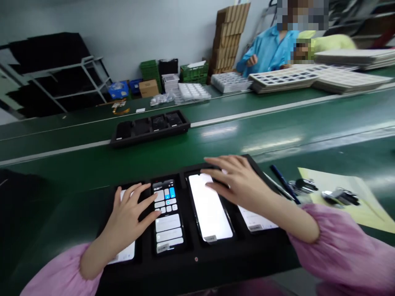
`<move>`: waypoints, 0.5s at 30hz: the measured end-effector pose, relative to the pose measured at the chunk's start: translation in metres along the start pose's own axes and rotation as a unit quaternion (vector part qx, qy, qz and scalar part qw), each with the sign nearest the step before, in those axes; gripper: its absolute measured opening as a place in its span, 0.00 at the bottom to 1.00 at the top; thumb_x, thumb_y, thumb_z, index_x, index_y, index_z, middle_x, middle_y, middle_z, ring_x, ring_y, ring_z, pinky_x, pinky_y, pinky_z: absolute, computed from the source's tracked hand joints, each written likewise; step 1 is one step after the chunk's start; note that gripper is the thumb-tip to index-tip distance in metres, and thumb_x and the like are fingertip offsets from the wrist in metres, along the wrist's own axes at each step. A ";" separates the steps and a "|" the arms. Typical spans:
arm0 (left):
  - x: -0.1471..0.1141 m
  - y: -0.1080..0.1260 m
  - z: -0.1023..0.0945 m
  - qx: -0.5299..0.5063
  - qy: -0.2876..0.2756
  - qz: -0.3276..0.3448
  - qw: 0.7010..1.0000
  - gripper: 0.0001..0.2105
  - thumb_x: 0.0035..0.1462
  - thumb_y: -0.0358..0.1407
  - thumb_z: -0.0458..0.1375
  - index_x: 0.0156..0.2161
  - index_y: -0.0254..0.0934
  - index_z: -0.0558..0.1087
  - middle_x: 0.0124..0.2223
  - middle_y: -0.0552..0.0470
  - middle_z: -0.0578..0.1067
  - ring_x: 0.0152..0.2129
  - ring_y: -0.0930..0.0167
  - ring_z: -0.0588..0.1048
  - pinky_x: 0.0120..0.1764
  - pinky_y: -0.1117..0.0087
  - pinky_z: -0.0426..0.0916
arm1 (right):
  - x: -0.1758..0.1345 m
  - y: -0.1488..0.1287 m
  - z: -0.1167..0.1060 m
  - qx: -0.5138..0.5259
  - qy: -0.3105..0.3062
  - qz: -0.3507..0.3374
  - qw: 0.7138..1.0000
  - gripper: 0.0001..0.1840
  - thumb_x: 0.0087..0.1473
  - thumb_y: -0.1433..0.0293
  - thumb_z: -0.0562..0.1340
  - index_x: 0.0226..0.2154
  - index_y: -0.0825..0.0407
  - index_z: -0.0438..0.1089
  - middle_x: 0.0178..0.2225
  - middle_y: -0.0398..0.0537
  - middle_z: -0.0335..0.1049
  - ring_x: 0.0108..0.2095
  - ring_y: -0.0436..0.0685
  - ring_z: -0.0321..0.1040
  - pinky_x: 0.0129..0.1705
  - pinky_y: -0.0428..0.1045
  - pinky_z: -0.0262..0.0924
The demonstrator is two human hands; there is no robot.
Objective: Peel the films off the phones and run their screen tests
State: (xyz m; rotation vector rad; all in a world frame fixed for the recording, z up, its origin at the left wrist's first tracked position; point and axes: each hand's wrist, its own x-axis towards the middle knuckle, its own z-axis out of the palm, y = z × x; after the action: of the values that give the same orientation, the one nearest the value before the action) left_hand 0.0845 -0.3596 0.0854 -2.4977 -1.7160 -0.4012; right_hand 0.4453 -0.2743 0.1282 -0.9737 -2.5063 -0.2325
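Several smartphones lie face up in the slots of a black tray (196, 269). My left hand (131, 213) is spread over the leftmost phone (128, 251), its fingertips at the phone (168, 228) beside it, which shows a panel of grey and blue tiles. Over the top of the phone with a plain white screen (211, 209) hovers my right hand (239, 179), fingers stretched out and holding nothing. Its wrist partly covers the rightmost phone (257, 218). Whether either hand's fingertips touch the glass I cannot tell.
Across the green bench, a second black tray (148, 137) holds dark devices. At right lie a blue pen (284, 183), yellow paper (367, 193) and small shiny metal parts (342, 196). A co-worker in blue (270, 49) sits behind stacked trays (284, 80).
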 end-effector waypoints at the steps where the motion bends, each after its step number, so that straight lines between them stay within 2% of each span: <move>1: -0.001 -0.003 0.001 -0.009 -0.002 -0.003 1.000 0.18 0.70 0.51 0.54 0.59 0.54 0.77 0.65 0.46 0.73 0.64 0.49 0.67 0.63 0.20 0.51 | -0.004 0.008 -0.013 0.017 0.033 0.044 0.998 0.20 0.74 0.58 0.53 0.55 0.45 0.76 0.62 0.53 0.72 0.58 0.65 0.69 0.59 0.65 0.62; 3: -0.004 -0.008 0.003 -0.024 -0.008 -0.006 1.000 0.18 0.70 0.52 0.53 0.59 0.56 0.77 0.65 0.47 0.73 0.64 0.50 0.67 0.64 0.21 0.50 | -0.018 0.025 -0.035 0.055 0.080 0.136 0.986 0.21 0.74 0.58 0.52 0.52 0.48 0.77 0.57 0.54 0.75 0.57 0.64 0.71 0.58 0.62 0.63; 6: -0.008 -0.012 0.007 -0.036 -0.011 -0.008 0.999 0.19 0.70 0.53 0.53 0.60 0.58 0.76 0.65 0.47 0.73 0.65 0.49 0.67 0.65 0.21 0.49 | -0.048 0.047 -0.051 0.082 0.058 0.215 0.971 0.25 0.74 0.55 0.50 0.47 0.49 0.80 0.54 0.57 0.77 0.56 0.65 0.72 0.58 0.62 0.66; 8: -0.006 -0.012 0.010 -0.039 -0.013 -0.011 0.999 0.19 0.69 0.54 0.53 0.60 0.59 0.76 0.65 0.48 0.73 0.65 0.49 0.66 0.65 0.21 0.48 | -0.069 0.055 -0.050 0.087 0.023 0.237 0.967 0.27 0.73 0.54 0.50 0.44 0.49 0.81 0.53 0.58 0.77 0.55 0.66 0.73 0.56 0.62 0.69; 11: 0.004 -0.008 0.008 -0.040 -0.019 -0.012 0.999 0.19 0.69 0.54 0.53 0.59 0.60 0.76 0.64 0.48 0.74 0.65 0.47 0.66 0.64 0.20 0.49 | -0.092 0.056 -0.044 0.099 -0.017 0.259 0.961 0.27 0.72 0.52 0.50 0.46 0.47 0.81 0.53 0.57 0.78 0.53 0.67 0.76 0.53 0.63 0.73; 13: 0.004 -0.012 0.001 -0.039 -0.023 -0.022 0.999 0.19 0.69 0.54 0.53 0.58 0.60 0.77 0.66 0.48 0.72 0.66 0.46 0.66 0.64 0.19 0.48 | -0.106 0.052 -0.042 0.111 -0.033 0.264 0.957 0.26 0.71 0.50 0.51 0.51 0.43 0.80 0.57 0.55 0.75 0.56 0.67 0.75 0.55 0.64 0.73; 15: -0.016 -0.026 -0.009 -0.043 -0.020 -0.066 0.997 0.22 0.66 0.56 0.55 0.62 0.60 0.74 0.70 0.48 0.67 0.68 0.43 0.63 0.64 0.19 0.49 | -0.126 0.044 -0.038 0.124 -0.057 0.242 0.961 0.25 0.68 0.48 0.55 0.61 0.35 0.73 0.64 0.53 0.69 0.62 0.68 0.70 0.57 0.62 0.73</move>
State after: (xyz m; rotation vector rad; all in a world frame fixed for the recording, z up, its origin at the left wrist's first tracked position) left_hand 0.0540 -0.3665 0.0881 -2.4735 -1.9265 -0.4467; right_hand 0.5701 -0.3294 0.1044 -1.4751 -2.2311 0.2894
